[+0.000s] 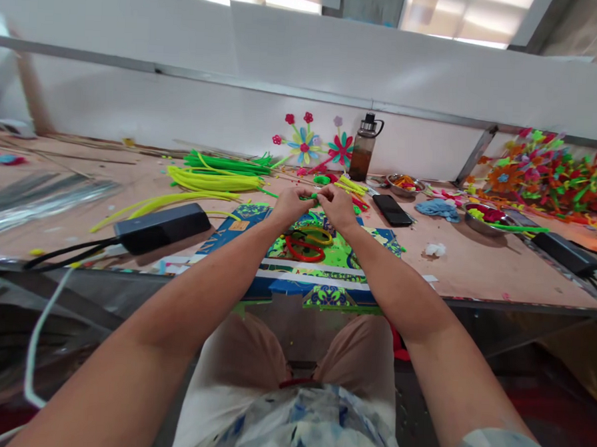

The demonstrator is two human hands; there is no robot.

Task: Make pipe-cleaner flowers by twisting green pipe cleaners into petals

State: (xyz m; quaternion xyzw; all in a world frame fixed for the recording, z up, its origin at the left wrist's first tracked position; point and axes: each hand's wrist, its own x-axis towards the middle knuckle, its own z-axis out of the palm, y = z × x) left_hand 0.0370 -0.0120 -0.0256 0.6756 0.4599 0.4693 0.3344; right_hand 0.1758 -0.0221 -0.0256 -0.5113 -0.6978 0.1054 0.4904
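Over the tabletop (469, 269), left hand (293, 206) and right hand (337, 206) pinch a green piece (314, 196); its shape unclear.

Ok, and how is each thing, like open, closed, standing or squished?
Left hand: closed on a green piece.
Right hand: pinching the same piece.
Bottle: upright, lid on.
Phone: lying flat, unlit.
Blue cloth: crumpled.
Nearer bowl: upright, holding colourful pieces.
Yellow-green strands: lying bunched.
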